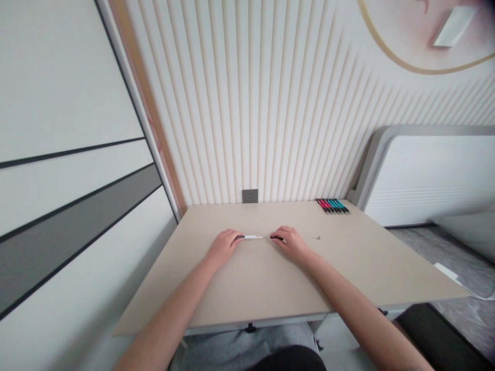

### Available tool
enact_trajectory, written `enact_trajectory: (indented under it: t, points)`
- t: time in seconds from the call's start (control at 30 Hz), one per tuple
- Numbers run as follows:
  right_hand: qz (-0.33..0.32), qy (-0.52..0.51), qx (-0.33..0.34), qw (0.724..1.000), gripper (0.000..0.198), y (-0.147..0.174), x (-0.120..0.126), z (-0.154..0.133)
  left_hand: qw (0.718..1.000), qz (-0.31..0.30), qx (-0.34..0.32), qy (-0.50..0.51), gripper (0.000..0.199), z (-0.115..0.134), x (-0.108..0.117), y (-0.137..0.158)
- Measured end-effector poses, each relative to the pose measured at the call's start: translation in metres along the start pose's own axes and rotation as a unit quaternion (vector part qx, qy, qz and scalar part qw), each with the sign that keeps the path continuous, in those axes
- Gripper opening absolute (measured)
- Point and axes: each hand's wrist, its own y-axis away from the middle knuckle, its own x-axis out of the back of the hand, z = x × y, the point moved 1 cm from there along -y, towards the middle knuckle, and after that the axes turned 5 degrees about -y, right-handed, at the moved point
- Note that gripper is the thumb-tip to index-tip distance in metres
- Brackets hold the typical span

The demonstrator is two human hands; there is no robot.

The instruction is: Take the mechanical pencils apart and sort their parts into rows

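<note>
Over the middle of the desk, my left hand (225,244) pinches the black end of a slim white pen barrel (250,236). My right hand (291,241) is closed on a black pen part (276,237), likely the grip section. Between the two hands runs a thin, pale rod like a refill, in line with the barrel; whether the pieces are joined cannot be made out. To the right of my right hand lies a tiny greyish piece (318,237), too small to name.
Several pens (333,206) in red and teal with black ends lie side by side at the desk's back right. The beige desk (247,288) meets a ribbed wall with a dark socket (250,196). A white cabinet (77,206) stands left, a bed headboard (425,170) right.
</note>
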Motion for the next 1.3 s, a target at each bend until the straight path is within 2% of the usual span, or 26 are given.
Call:
enact_trajectory:
  t: [0.27, 0.5, 0.63, 0.77, 1.0, 1.3]
  points:
    - [-0.02, 0.017, 0.014, 1.0, 0.019, 0.001, -0.005, -0.009, 1.0, -0.009, -0.005, 0.0, 0.021, 0.002, 0.002, 0.0]
    - [-0.026, -0.05, 0.025, 0.998, 0.021, 0.0, -0.006, -0.017, 0.999, -0.025, -0.027, 0.017, 0.021, 0.008, 0.003, -0.001]
    - [-0.005, -0.068, 0.034, 0.997, 0.021, -0.001, -0.01, -0.018, 0.999, -0.024, -0.044, 0.02, 0.019, 0.01, 0.002, -0.001]
    - [0.021, -0.083, 0.033, 0.996, 0.03, 0.0, -0.011, -0.017, 0.998, -0.021, -0.044, 0.03, 0.019, 0.01, 0.001, -0.001]
    - [0.022, -0.116, 0.045, 0.992, 0.033, 0.001, -0.011, -0.015, 0.998, -0.024, -0.042, 0.038, 0.023, 0.012, 0.002, -0.001]
    - [0.017, -0.15, 0.009, 0.989, 0.028, 0.001, -0.017, -0.007, 0.998, -0.017, -0.042, 0.049, 0.022, 0.012, 0.002, 0.0]
